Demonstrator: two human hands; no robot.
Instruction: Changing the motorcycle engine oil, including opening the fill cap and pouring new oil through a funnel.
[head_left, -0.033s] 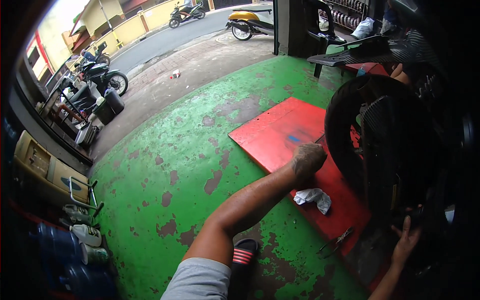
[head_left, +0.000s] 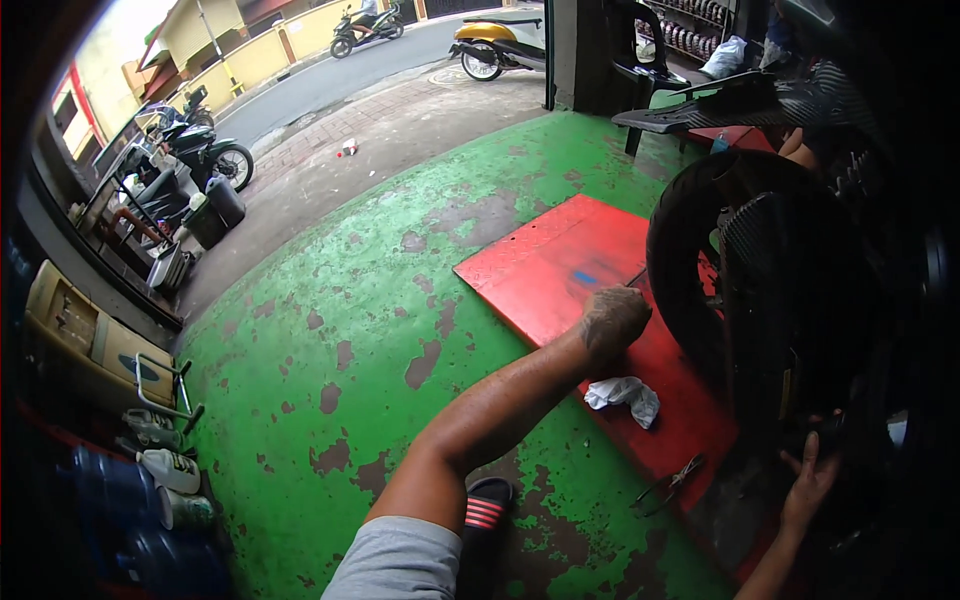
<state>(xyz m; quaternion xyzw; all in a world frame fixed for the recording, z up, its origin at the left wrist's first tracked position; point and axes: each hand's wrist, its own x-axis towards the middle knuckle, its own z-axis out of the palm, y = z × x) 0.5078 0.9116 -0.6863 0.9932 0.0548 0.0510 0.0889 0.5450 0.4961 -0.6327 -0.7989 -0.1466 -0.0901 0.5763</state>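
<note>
My left hand (head_left: 614,322) is closed in a fist over the red platform (head_left: 541,262), beside the black tyre (head_left: 680,215) of a raised motorcycle. A thin dark rod (head_left: 637,277) sticks out of the fist toward the wheel. Low at the right, my right hand (head_left: 808,487) reaches up against the dark underside of the motorcycle. Its visible fingers are apart, while the others are lost in shadow. Between the hands, a crumpled white cloth (head_left: 624,396) lies on the platform. Nearer to me, a plier-like metal tool (head_left: 684,472) lies at the platform's edge.
The green floor (head_left: 330,300) has worn, peeling paint. Blue water jugs (head_left: 115,490) and a white plastic bottle (head_left: 170,470) stand at the left. A black chair (head_left: 640,60) is at the back, where a person's arm (head_left: 798,150) shows behind the motorcycle. My striped slipper (head_left: 485,510) is beside the platform.
A motorbike with a rider on the street has moved slightly left. The whole view has shifted a little. Both my hands keep their places and grips.
</note>
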